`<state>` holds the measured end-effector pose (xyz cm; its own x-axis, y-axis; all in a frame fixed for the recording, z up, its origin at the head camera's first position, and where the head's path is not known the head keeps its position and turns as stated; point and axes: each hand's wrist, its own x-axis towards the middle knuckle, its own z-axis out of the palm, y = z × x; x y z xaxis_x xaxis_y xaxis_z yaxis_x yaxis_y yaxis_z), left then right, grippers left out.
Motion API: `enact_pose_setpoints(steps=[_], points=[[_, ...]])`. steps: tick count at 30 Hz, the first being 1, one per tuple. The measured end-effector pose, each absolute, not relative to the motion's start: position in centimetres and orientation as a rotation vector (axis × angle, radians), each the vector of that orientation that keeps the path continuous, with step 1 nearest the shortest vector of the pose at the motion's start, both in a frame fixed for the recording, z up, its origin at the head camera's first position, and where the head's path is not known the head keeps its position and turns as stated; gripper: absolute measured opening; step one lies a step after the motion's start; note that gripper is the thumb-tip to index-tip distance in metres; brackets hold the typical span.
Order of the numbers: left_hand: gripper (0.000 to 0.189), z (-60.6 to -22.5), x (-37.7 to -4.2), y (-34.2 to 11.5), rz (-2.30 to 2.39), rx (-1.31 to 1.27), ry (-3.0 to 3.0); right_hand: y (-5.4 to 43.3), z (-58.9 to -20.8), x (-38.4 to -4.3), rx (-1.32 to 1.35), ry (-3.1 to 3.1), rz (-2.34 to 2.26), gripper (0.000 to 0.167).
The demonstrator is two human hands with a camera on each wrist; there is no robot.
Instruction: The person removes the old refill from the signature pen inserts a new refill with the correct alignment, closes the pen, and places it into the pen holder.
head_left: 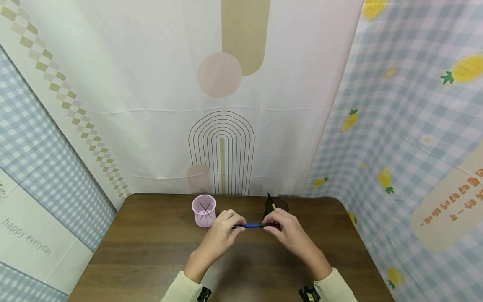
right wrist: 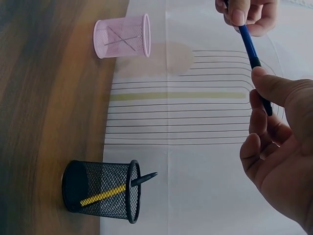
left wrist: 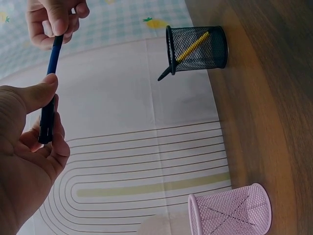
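A blue pen (head_left: 252,225) with dark ends is held level above the table by both hands. My left hand (head_left: 223,230) pinches one end between thumb and fingers; in the left wrist view that dark end (left wrist: 46,122) pokes out below the thumb. The other end is pinched by my right hand (head_left: 287,230), its dark tip (right wrist: 267,107) showing past the thumb in the right wrist view. Just behind the right hand stands a black mesh pen cup (right wrist: 102,191) with a yellow and black pen (right wrist: 105,194) leaning in it. Beside the left hand is a pink mesh pen cup (head_left: 205,212).
Both cups stand upright near the back edge of the brown wooden table (head_left: 151,251). A white patterned cloth (head_left: 158,147) hangs right behind that edge. Blue checked cloth with pineapples (head_left: 377,147) hangs at the right, and more checked cloth (head_left: 37,147) at the left.
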<state>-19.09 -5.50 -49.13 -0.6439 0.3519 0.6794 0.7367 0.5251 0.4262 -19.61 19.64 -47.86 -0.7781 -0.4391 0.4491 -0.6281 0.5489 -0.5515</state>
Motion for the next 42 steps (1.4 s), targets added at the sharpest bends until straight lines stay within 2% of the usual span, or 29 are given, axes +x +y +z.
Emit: enact_pose_setpoints(steps=[27, 33, 42], points=[[0.022, -49.1, -19.1, -5.5, -0.990, -0.920, -2.199, 19.9, -48.3, -19.6, 0.856, -2.504, 1.087, 0.034], [0.019, -48.9, -19.1, -5.5, -0.983, -0.920, -2.221, 20.3, -48.0, -19.7, 0.887, -2.586, 1.112, 0.028], [0.020, -48.8, -19.0, -5.5, -0.972, -0.924, -2.220, 20.5, -47.8, -20.1, 0.884, -2.647, 1.143, 0.010]])
